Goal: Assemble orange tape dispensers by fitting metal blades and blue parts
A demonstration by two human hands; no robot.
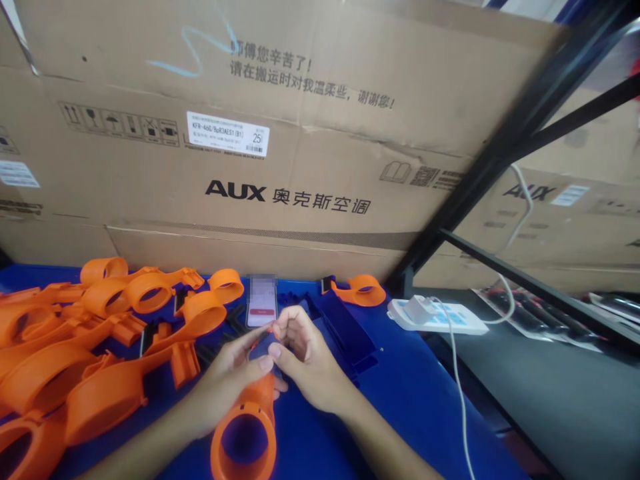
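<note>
An orange plastic tape dispenser [243,427] with a round ring at its near end is between my hands, above the blue tabletop [320,440]. My left hand [235,367] is closed round its far end, thumb on top. My right hand [305,360] pinches at the same end, its thumb touching a small dark blue piece [263,345] there. The fingers hide most of that end. Just beyond my hands lies a phone [261,300] with its screen lit. Dark blue flat pieces [347,327] lie to the right of my right hand.
Many more orange tape dispensers [107,393] are heaped on the left. Another orange dispenser [363,291] with a black end lies at the back right. A white power strip [437,315] with a cable sits by a black metal frame [480,160]. Large cardboard boxes [300,160] stand behind.
</note>
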